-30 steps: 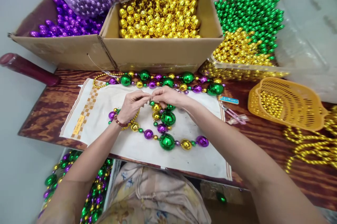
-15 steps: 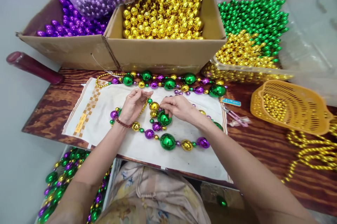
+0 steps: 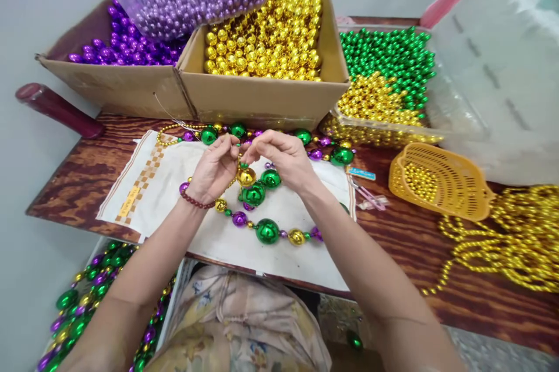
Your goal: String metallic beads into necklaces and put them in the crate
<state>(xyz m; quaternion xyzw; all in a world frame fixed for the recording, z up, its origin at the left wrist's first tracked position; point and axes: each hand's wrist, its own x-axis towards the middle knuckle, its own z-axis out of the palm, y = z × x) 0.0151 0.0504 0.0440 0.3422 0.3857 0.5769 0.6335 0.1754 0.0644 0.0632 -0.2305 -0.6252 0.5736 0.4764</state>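
My left hand (image 3: 216,165), with a dark red bead bracelet (image 3: 197,203) at the wrist, has its fingertips pinched at the upper end of a bead necklace (image 3: 267,231). Close beside it, my right hand (image 3: 279,156) is also closed, its fingertips at the same end near a small green bead (image 3: 243,166). Below the fingers hang a gold bead (image 3: 246,176) and a large green bead (image 3: 253,193). The rest of the necklace loops over a white towel (image 3: 244,250). Any thread between the fingertips is too fine to make out.
Behind are cardboard boxes (image 3: 262,95) of purple and gold beads, and a clear bin (image 3: 375,130) of green and gold ones. A finished-looking strand (image 3: 209,135) lies along the towel. Right are scissors (image 3: 369,194), an orange basket (image 3: 463,186) and gold bead chains (image 3: 515,244).
My right hand has moved up and left, closer to my left hand. The upper end of the necklace is raised, and the whole view has shifted slightly.
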